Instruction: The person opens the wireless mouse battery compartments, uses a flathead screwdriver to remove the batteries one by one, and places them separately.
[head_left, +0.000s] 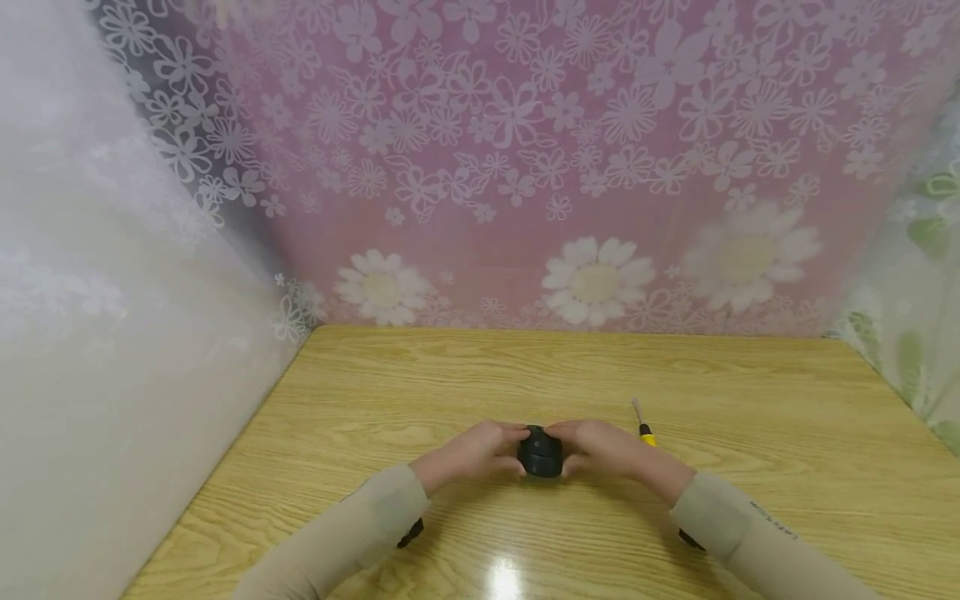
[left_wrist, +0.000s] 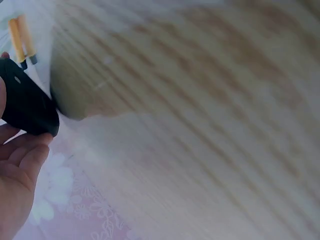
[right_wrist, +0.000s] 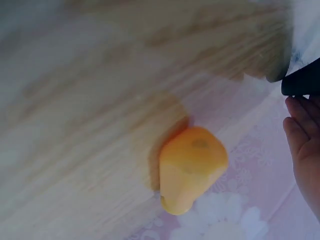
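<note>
The head view looks forward-down; nearer wrist views share the tabletop.

Glossy wood-grain tabletop with a yellow-and-black screwdriver directly on it

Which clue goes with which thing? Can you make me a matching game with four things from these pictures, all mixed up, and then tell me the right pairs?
Things
1. Dark rounded object
2. Screwdriver
3. Table
4. Back wall covering

Clues
A. Yellowish-brown with wood grain
B. Held between the left hand and the right hand
C. Pink with white flowers
D. Lying just beyond the right wrist, partly hidden by it in the head view

Right pairs
1-B
2-D
3-A
4-C
</note>
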